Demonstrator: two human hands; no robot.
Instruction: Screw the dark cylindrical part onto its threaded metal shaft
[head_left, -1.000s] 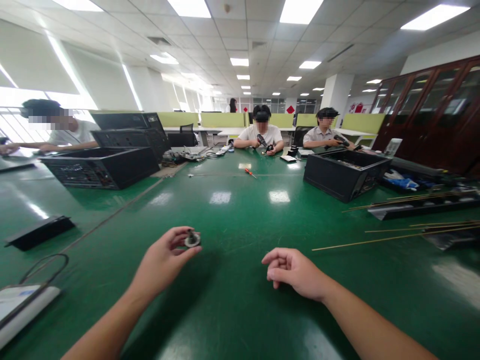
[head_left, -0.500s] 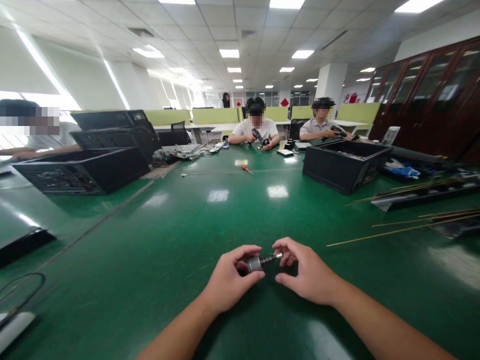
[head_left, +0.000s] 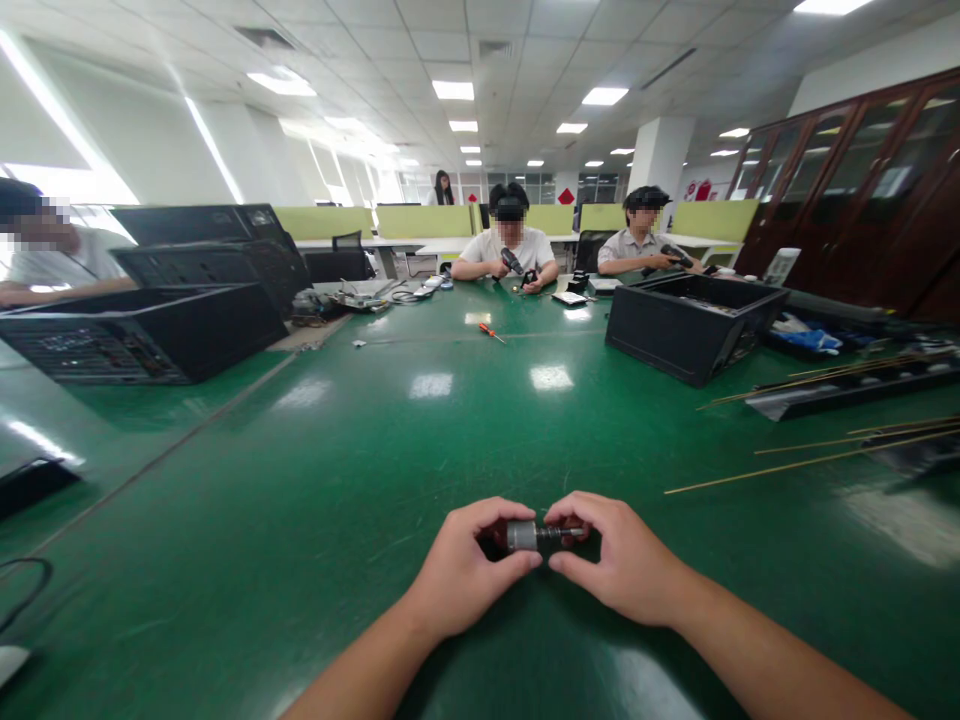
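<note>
My left hand (head_left: 469, 565) is closed around a small grey metal cylinder (head_left: 523, 536), thumb on the near side and fingers on the far side. A thin dark shaft with spring-like coils (head_left: 559, 534) sticks out of the cylinder to the right, lying about level. My right hand (head_left: 626, 550) curves around this shaft, its thumb and forefinger apart. The fingers lie behind the shaft's tip; whether they touch it I cannot tell. Both hands are just above the green table (head_left: 420, 450).
An orange screwdriver (head_left: 489, 331) lies farther out on the table. Black computer cases stand at the left (head_left: 161, 335) and right (head_left: 694, 325). Thin brass-coloured rods (head_left: 787, 475) reach in from the right. Across the table, two people (head_left: 510, 245) hold power drills; another person sits at far left.
The cylinder has turned to lie more level. My right hand has come closer to my left, and its fingers now surround the shaft. The camera view has shifted slightly.
</note>
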